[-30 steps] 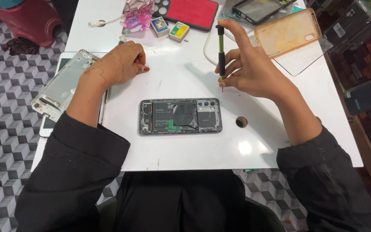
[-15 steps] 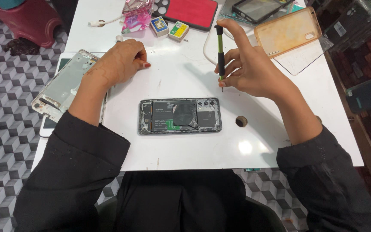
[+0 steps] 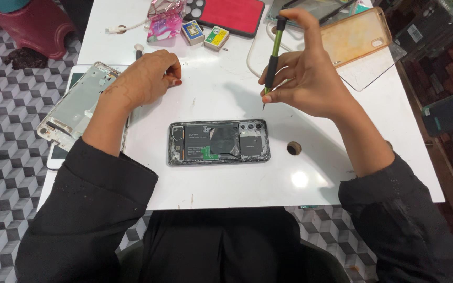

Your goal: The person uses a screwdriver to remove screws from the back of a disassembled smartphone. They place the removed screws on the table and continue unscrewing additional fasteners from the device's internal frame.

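An opened phone [image 3: 219, 142] lies flat on the white table [image 3: 211, 99], its back removed so the battery and boards show. My right hand [image 3: 305, 78] holds a green and black screwdriver [image 3: 273, 57] upright above the table, tip pointing down a little beyond the phone's right end. My left hand [image 3: 145, 78] rests as a loose fist on the table, up and left of the phone, with a thin dark tool [image 3: 139, 50] poking out behind it. Whether the fist grips anything is hidden.
A silvery phone frame [image 3: 72, 105] lies over a white slab at the table's left edge. At the back are a red pad [image 3: 234, 14], two small boxes [image 3: 204, 34], a pink packet [image 3: 163, 23], a white cable [image 3: 252, 52] and an orange phone case [image 3: 355, 35]. A round hole [image 3: 293, 148] sits right of the phone.
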